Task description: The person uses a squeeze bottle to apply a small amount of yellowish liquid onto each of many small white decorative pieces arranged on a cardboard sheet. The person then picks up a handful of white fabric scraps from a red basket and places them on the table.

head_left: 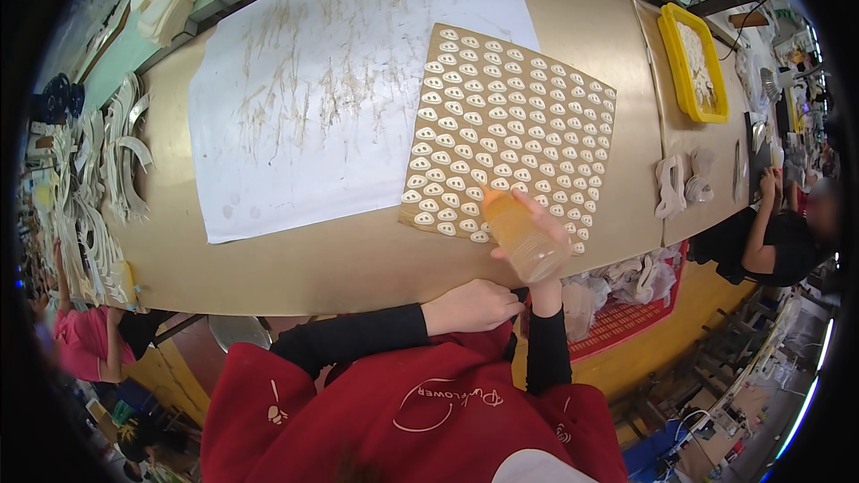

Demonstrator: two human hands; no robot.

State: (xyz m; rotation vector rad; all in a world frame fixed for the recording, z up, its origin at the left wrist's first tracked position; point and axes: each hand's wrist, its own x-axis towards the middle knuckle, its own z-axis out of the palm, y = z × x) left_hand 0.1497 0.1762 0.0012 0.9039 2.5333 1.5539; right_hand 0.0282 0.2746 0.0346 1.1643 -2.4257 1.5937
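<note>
My right hand (548, 218) is wrapped round a squeeze bottle (526, 241) with an orange nozzle and a clear, amber-tinted body. The bottle is tilted, its tip over the lower part of a brown sheet (503, 33). Rows of small cream pieces (468, 135), rounded and each with dark holes, cover that sheet. Whether the tip touches a piece cannot be made out. My left hand (474, 306) rests by the table's near edge, beside my right wrist. Its fingers are curled in and partly hidden, so what they hold, if anything, does not show.
A stained white sheet (295, 139) lies partly under the brown one on the table (358, 268). Cream strips (89, 179) pile at the left. At the right are a yellow tray (677, 63) of small pieces and cream loops (669, 186). A co-worker (774, 237) sits beyond.
</note>
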